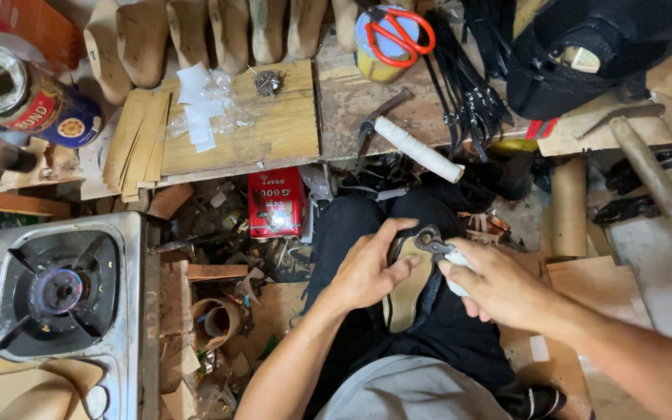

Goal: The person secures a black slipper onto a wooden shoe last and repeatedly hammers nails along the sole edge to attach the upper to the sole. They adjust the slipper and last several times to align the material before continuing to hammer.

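Tan leather is what we hold in our lap: a shoe sole (406, 292) lying on our dark-trousered thigh, its long axis running from our body out towards the cluttered surface (367, 101) ahead. Our left hand (371, 268) lies along its left edge, the thumb hooked over the far end and the fingers curled against its face, so this grip is pressed onto the sole. Our right hand (499, 284) comes in from the right, its grip closed round the white-wrapped handles of a pair of pincers (432, 241). The dark metal head of the pincers sits at the far end of the sole, just beside the left thumb; we cannot tell whether it bites the leather edge or only touches it. So the sole lies to the left of the right hand and slightly nearer our body than the tool's head, and the left hand is the one in fuller contact with it.

Beyond our knees, a red tin (276, 202) stands near the front edge of the surface, a white-handled tool (418, 148) lies on it further right, and orange-handled scissors (398, 31) rest at the back edge. A gas burner (60, 292) sits to our left.
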`<state>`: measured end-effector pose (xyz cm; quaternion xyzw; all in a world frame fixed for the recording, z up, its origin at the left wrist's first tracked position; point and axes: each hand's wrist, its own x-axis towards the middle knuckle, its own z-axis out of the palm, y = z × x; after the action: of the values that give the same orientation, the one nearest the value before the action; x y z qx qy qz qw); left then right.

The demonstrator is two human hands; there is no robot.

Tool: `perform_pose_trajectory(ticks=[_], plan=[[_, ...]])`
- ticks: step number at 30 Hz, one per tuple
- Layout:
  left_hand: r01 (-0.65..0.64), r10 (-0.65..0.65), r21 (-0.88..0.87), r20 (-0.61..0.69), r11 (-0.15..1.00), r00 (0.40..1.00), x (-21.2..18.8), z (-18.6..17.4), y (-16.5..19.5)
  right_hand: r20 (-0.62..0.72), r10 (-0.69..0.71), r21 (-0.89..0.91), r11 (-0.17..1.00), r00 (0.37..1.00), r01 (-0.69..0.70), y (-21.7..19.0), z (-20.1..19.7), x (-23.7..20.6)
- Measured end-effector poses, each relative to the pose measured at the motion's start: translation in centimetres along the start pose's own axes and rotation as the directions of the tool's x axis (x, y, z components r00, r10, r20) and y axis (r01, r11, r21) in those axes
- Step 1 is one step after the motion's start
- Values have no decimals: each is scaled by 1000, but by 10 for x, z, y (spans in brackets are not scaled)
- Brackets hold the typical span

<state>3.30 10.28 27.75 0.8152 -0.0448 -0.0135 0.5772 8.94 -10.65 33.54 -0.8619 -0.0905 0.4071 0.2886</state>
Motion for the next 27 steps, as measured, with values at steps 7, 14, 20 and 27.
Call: perform_pose_trajectory(ticks=[7, 14, 20, 27], plan=[[-48, 45, -31, -76, 998, 996, 3, 11, -12, -324, -332, -51, 941, 886, 334, 27, 45, 7], [-44, 43, -36, -19, 998, 999, -2, 12, -9, 6, -51, 7, 999, 999, 51, 20, 17, -7], [-363, 436, -340, 169, 868, 884, 14, -1, -40, 37, -13, 51, 999, 999, 11, 13, 20, -13], [52, -13, -190, 202, 980, 979, 30, 4, -45, -14, -143, 36, 989, 990, 144, 30, 37, -4]])
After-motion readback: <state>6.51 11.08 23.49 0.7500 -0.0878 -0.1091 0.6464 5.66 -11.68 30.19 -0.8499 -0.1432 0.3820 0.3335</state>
